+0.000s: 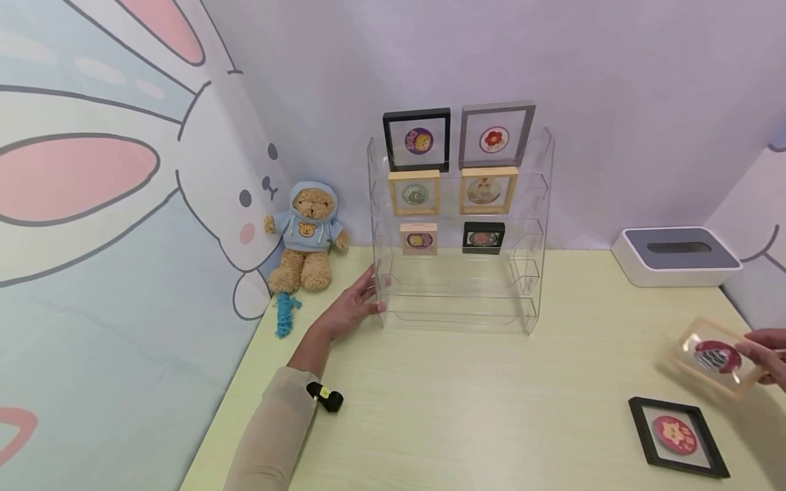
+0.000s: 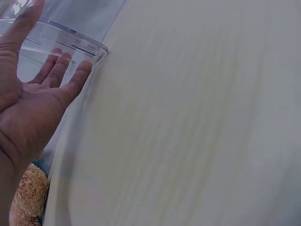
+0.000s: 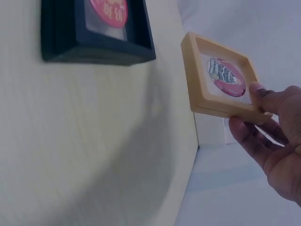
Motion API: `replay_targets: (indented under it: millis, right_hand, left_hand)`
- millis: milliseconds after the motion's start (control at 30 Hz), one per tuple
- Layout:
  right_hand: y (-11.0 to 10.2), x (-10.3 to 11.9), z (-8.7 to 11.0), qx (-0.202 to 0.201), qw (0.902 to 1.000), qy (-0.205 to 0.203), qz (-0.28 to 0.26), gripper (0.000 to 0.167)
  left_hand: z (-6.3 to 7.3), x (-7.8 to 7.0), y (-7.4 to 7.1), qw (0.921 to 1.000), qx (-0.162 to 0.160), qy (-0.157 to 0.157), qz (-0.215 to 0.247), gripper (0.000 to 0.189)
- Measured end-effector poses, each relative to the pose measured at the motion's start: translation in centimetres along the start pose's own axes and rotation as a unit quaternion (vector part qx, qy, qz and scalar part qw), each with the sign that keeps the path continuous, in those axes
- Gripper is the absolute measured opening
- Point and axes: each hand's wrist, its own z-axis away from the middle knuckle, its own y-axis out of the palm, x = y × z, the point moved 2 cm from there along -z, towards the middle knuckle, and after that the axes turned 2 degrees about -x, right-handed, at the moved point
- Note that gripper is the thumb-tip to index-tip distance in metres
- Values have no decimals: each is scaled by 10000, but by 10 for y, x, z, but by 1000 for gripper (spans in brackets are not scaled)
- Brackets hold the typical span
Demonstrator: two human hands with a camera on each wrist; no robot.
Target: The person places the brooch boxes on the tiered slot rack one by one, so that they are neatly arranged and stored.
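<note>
At the far right, my right hand point(image 1: 767, 356) pinches a light wooden picture frame point(image 1: 706, 368) by one edge, thumb on the front and fingers behind. In the right wrist view, the frame shows a round red badge point(image 3: 230, 80) with a striped picture, held raised and tilted above the table. Below it lies a black frame point(image 1: 646, 436) with a pink star badge point(image 1: 675, 434). My left hand point(image 1: 346, 314) touches the left side of a clear tiered acrylic rack point(image 1: 454, 307). Seen from the left wrist, its fingers point(image 2: 77, 80) are spread and nearly straight against the plastic.
Several framed badges stand on the rack's upper tiers, including a black frame point(image 1: 419, 167) and a grey one point(image 1: 496, 164) on top. A teddy bear point(image 1: 307, 239) and blue crinkled strip point(image 1: 284, 315) sit left. A tissue box point(image 1: 663, 276) stands back right.
</note>
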Motion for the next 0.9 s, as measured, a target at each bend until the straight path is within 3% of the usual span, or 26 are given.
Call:
replay_targets:
  millis: [67,133,300,467,700,900]
  right_hand:
    - [12,25,3,-447,9962,-491,563,45]
    - [21,46,1,-662,9908,-866,798,44]
    - [40,79,-9,-615,9798,-1832,514,44]
    - [57,109,-14,-494,9736,-2128,656,14]
    - [81,149,-20,-410,9570,-2666,1068,26]
    - [106,177,-29,-259,9480,-3069,800,35]
  left_hand:
    - [0,0,0,10000,-2,15,-8,103]
    - [1,1,0,10000,-7,22,-20,102]
    - [1,3,0,10000,-39,25,-17,102]
    - [-1,2,0,9999,-72,63,58,102]
    - [-2,1,-1,9999,-157,-30,-18,105]
    - [-2,1,-2,9998,-160,-25,-72,105]
